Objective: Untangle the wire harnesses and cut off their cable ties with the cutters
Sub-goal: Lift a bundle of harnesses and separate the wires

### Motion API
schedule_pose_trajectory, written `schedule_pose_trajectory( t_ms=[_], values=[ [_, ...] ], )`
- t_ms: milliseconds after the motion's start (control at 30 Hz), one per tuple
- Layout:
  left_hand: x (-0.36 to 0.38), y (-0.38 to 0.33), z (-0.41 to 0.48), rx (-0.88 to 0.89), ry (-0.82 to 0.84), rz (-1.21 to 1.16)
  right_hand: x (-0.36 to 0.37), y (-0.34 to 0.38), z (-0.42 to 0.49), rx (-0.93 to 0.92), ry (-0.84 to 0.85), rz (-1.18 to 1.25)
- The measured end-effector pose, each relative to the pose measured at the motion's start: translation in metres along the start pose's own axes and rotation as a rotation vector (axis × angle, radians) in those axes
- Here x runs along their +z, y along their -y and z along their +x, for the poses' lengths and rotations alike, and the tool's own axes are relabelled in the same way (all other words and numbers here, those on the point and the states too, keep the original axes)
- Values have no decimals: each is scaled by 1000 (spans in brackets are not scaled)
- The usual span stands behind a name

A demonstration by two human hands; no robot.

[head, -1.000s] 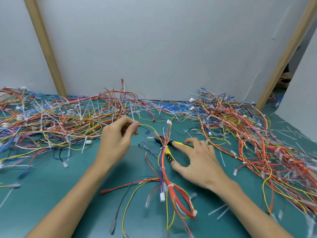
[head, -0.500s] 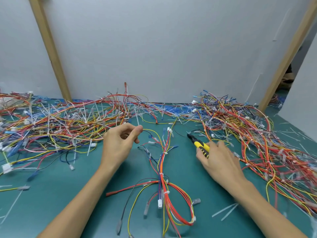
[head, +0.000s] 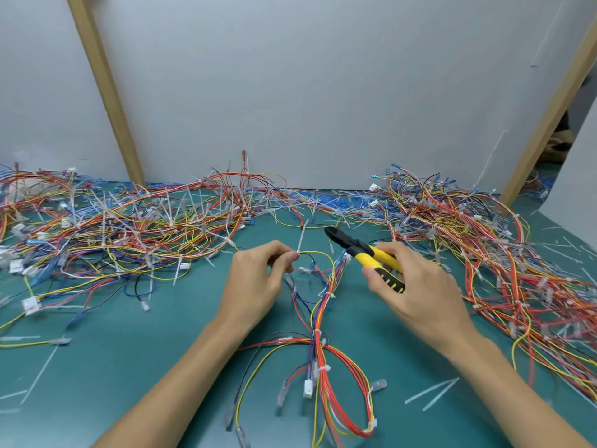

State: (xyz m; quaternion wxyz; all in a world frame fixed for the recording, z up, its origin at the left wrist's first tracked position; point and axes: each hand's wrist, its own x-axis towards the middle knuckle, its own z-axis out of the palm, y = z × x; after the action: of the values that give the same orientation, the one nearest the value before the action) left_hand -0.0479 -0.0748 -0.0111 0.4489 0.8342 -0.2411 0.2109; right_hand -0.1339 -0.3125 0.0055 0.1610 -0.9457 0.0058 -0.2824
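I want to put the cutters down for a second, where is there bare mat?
Widest bare mat is near left, between the left forearm and the left wire pile. A smaller patch lies between the centre harness and the right forearm, holding two cut ties. The right wire pile and back edge are crowded.

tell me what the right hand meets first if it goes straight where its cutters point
Likely the cable tie pinched by the left hand; depth is unclear, so the cutters in the right hand might miss it.
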Motion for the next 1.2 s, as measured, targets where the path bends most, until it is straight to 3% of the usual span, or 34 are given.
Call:
schedule_pose_trajectory(
  t_ms=[100, 500, 1200],
  values=[
    [-3, 1, -1, -7, -9, 74, 1, 5, -3, -63, 43, -65],
    [-7, -16, -2, 175, -40, 279, 2, 9, -3, -218, -70, -122],
    [-4, -20, -3, 288, -97, 386, 0, 18, -7, -156, 27, -16]
  ],
)
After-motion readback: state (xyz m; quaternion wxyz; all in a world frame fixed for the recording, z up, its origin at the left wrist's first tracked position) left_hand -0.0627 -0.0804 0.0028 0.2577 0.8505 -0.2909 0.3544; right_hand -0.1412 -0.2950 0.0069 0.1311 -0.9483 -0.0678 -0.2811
